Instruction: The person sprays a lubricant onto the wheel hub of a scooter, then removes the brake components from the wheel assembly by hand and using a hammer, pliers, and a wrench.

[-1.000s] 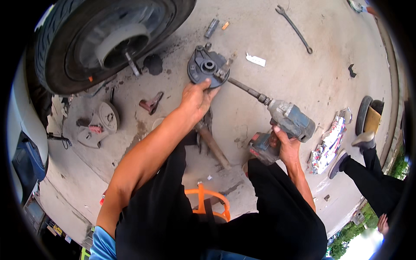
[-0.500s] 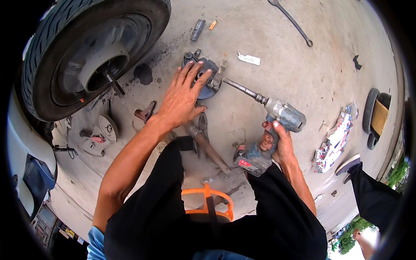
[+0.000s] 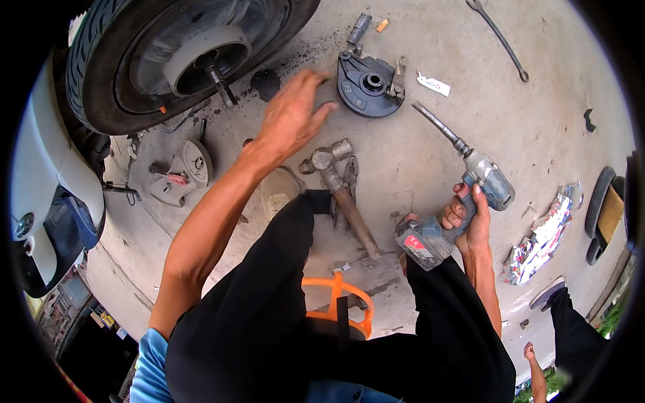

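Note:
My left hand [image 3: 295, 111] is open and empty, its fingers apart, just left of a dark round brake hub plate [image 3: 366, 91] lying on the concrete. My right hand [image 3: 467, 218] grips a grey cordless impact wrench [image 3: 488, 176], whose long socket extension points up and left toward the plate. Between my arms lie a hammer [image 3: 349, 208] and a dark tool beside it, partly hidden, which looks like pliers. At the upper left stands a wheel [image 3: 127, 80] with a shaft [image 3: 216, 79] sticking out of its hub.
Around lie a spanner [image 3: 500, 40], a socket [image 3: 359, 28], a white tag [image 3: 433, 84], metal parts [image 3: 175, 188], crumpled packaging [image 3: 541, 238], rubber pieces [image 3: 598, 215]. An orange-framed stool [image 3: 334, 314] is beneath me. A white vehicle body [image 3: 50, 148] is left, another person's leg [image 3: 574, 319] lower right.
My left hand has let go of the brake plate and moved to its left; the plate now rests uncovered on the ground. My right hand still holds the impact wrench.

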The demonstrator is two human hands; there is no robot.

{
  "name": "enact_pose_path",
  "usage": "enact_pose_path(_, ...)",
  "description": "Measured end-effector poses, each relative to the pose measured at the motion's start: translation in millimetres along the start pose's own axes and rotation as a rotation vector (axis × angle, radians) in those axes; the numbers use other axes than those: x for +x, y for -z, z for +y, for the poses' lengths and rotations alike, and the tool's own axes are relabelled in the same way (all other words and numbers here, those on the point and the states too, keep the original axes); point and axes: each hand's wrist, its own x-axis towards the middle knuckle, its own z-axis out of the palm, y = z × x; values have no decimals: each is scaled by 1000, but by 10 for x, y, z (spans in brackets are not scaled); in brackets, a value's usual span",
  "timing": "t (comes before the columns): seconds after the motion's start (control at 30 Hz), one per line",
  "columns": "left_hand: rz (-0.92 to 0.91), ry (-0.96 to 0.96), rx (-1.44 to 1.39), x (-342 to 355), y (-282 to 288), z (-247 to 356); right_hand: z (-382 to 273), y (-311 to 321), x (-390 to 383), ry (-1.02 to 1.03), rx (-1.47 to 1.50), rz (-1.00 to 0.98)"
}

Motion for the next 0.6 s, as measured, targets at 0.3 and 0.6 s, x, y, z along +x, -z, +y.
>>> enact_pose_path(0.3,-270,5,123,-837,-180,209,-34,64,53,-13,11,-25)
enact_pose_path(0.6,-381,-68,231,-704,-502,374,3,24,-14,5,63,-48)
